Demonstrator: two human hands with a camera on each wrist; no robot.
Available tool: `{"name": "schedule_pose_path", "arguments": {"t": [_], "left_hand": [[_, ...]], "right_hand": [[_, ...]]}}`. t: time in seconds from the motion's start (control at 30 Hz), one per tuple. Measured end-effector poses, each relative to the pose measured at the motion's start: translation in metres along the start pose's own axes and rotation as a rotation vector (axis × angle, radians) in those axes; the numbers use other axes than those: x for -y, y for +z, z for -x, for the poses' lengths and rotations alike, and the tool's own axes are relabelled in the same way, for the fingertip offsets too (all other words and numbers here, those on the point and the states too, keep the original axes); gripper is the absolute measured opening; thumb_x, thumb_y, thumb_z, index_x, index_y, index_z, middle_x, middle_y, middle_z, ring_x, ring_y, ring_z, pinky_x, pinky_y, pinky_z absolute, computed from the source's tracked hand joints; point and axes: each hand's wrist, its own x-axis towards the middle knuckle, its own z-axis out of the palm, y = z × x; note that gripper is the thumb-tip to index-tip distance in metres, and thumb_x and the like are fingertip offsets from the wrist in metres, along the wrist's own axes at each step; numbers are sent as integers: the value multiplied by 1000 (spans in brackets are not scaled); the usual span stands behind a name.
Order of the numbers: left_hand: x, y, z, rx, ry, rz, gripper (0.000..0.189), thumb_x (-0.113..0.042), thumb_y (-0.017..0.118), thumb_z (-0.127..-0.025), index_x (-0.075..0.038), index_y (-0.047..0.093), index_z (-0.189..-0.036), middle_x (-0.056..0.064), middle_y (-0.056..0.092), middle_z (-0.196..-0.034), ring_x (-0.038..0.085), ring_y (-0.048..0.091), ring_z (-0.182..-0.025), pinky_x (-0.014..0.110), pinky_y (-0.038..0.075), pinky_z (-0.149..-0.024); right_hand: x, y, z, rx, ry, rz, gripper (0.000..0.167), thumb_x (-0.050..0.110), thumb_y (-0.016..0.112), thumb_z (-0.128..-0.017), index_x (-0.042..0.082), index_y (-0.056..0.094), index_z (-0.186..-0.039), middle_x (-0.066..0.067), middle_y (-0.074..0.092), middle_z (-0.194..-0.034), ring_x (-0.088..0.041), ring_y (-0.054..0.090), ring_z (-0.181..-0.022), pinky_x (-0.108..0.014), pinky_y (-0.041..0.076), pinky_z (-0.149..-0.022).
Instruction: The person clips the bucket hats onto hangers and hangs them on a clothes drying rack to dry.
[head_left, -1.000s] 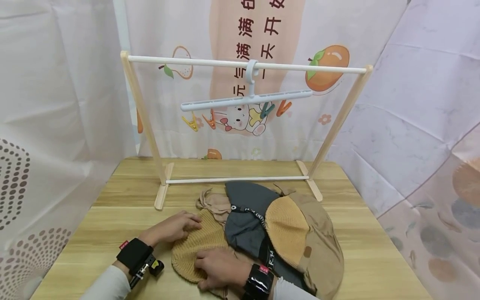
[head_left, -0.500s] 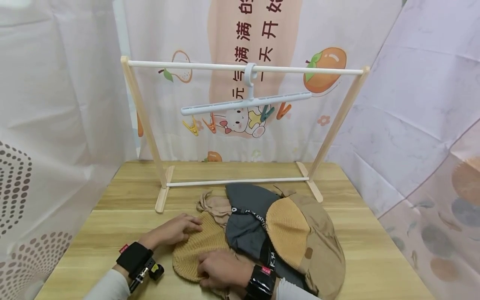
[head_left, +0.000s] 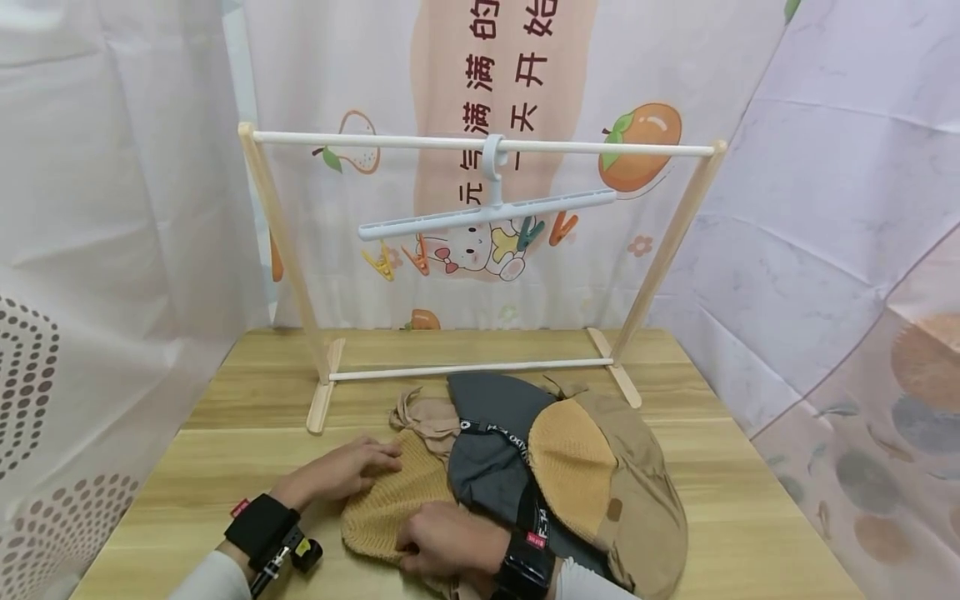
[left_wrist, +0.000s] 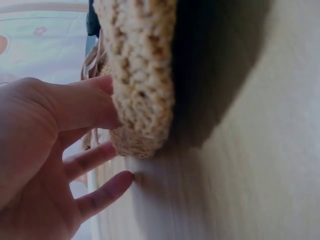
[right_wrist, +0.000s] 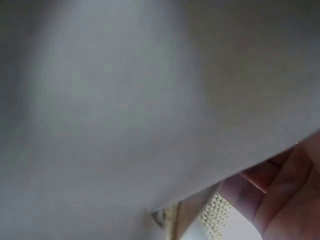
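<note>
A yellow-tan woven hat point(head_left: 408, 479) lies at the front of the table, its woven edge point(left_wrist: 145, 75) large in the left wrist view. On its left side my left hand point(head_left: 341, 475) holds it between thumb and index finger, the tips partly hidden; the other fingers point(left_wrist: 102, 197) are spread. My right hand point(head_left: 453, 537), fingers curled, grips the hat's near right part. Blurred pale cloth point(right_wrist: 115, 125) covers most of the right wrist view. Beside the hat lie a dark grey hat point(head_left: 487, 475) with a lettered strap and another woven hat point(head_left: 573, 467) with a tan cloth brim point(head_left: 648, 500).
Behind the hats stands a wooden rack point(head_left: 292, 258) with a white top bar point(head_left: 375, 142). From it hangs a pale blue hanger point(head_left: 487, 214) with several clips, including a yellow clip point(head_left: 380, 262) and a teal clip point(head_left: 529, 233). Patterned curtains point(head_left: 135, 208) surround the wooden table point(head_left: 247, 425).
The head view has shifted slightly, lowering the rack in the picture. My right hand has moved a little to the right on the hat; my left hand stays at its left side.
</note>
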Motion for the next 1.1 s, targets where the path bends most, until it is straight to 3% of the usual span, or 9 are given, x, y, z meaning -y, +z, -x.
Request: {"name": "schedule_pose_path", "arguments": {"t": [0.23, 0.4, 0.6, 0.83, 1.1], "left_hand": [[1, 1, 1, -10, 3, -25, 48, 6, 63, -83, -16, 67, -126, 9, 55, -142, 33, 48, -128, 51, 42, -104], [4, 3, 2, -34, -20, 15, 47, 6, 63, -84, -18, 68, -124, 6, 56, -141, 31, 48, -128, 50, 42, -104], [7, 7, 5, -68, -19, 58, 47, 4, 66, -80, -21, 69, -121, 2, 60, -136, 28, 50, -125, 50, 42, -105], [8, 7, 8, -111, -19, 86, 40, 0, 69, -81, -22, 72, -115, -2, 65, -128, 29, 51, -122, 51, 44, -101], [5, 4, 12, -174, -37, 152, 31, -7, 70, -85, -19, 73, -113, -1, 67, -118, 23, 56, -113, 38, 50, -94]], "right_hand": [[-2, -7, 4, -57, -1, -22, 15, 22, 66, -91, 24, 68, -77, 17, 52, -63, 10, 35, -51, -7, 27, -49], [-3, -11, 5, -66, 34, -71, 13, 20, 66, -92, 23, 70, -80, 18, 53, -64, 12, 35, -52, -6, 28, -50], [-3, -12, 4, -92, 15, -64, 19, 19, 66, -92, 22, 66, -74, 16, 43, -56, 9, 30, -47, -6, 24, -48], [-4, -18, 6, -145, 26, -128, 27, 17, 64, -93, 21, 58, -67, 13, 32, -53, 6, 22, -44, -10, 20, -45], [-4, -31, 6, -202, 51, -170, 28, 14, 63, -92, 20, 56, -65, 13, 32, -55, 8, 22, -45, -7, 19, -47]]}}
